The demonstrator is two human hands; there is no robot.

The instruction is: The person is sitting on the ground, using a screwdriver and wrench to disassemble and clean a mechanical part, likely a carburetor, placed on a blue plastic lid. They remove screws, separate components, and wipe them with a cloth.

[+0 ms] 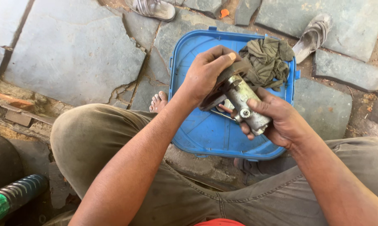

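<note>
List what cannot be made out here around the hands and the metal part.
- Head view: the upper end of the grey metal cylinder is covered by the left hand.
- Its underside is hidden by the right hand.
- The dark piece under the left palm is too covered to identify.
- The blue tray near edge is hidden behind the arms.

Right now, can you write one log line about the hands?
left hand: grips dark piece on metal cylinder | right hand: holds cylinder | below: blue tray, rag

A rag point(266, 58) lies in the tray point(205, 134) on the paving point(71, 46), a sandal point(312, 35) just right of it.
</note>
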